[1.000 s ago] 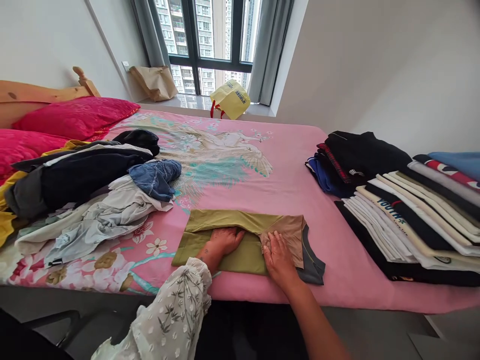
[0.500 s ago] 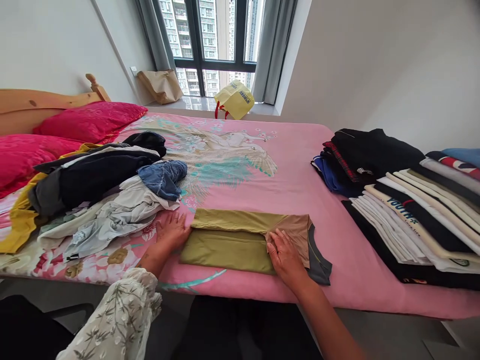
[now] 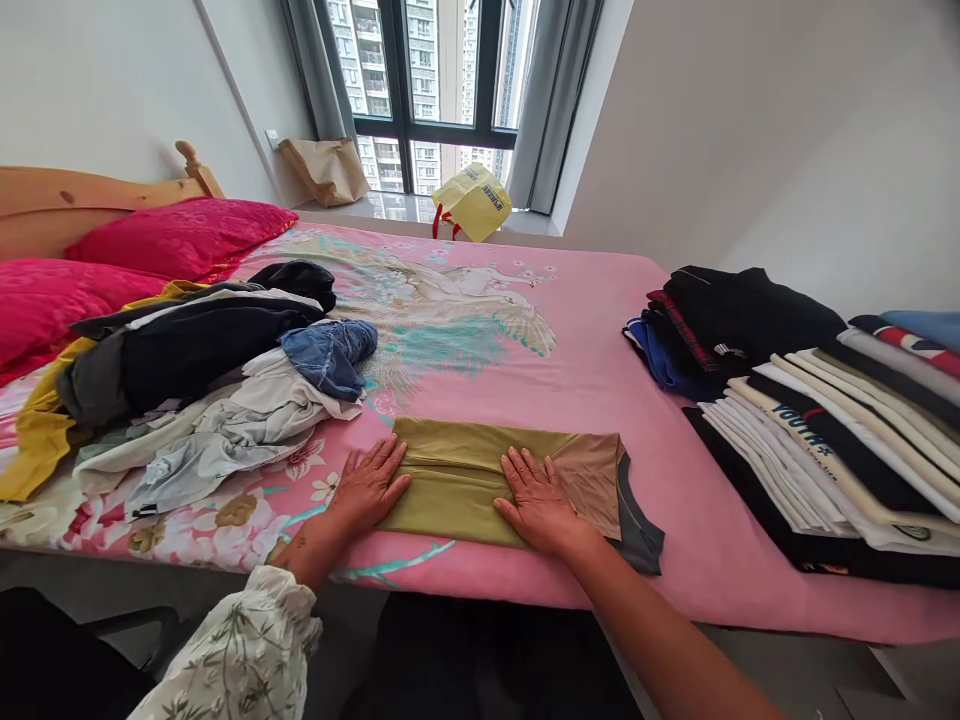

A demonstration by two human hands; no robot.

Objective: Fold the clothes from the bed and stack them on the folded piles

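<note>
A folded T-shirt (image 3: 450,503), olive green with a brown part and a dark grey neck end at the right, lies flat as a long strip near the bed's front edge. My left hand (image 3: 371,484) rests on its left end, palm down with fingers stretched out. Farther right, my right hand (image 3: 536,500) lies flat on the middle of the shirt, fingers spread, close to where the green meets the brown. Neither hand grips the cloth.
Left of the shirt is a loose heap of clothes (image 3: 202,350) with denim (image 3: 330,357) on top. Folded clothes stand in stacks (image 3: 832,440) at the right. Red pillows (image 3: 187,240), a paper bag (image 3: 326,170) and a yellow bag (image 3: 472,200) are farther back on the bed and sill.
My left hand has moved from beside the shirt onto its left end. My right hand has slid a little left along the shirt, and its fingers are spread flatter.
</note>
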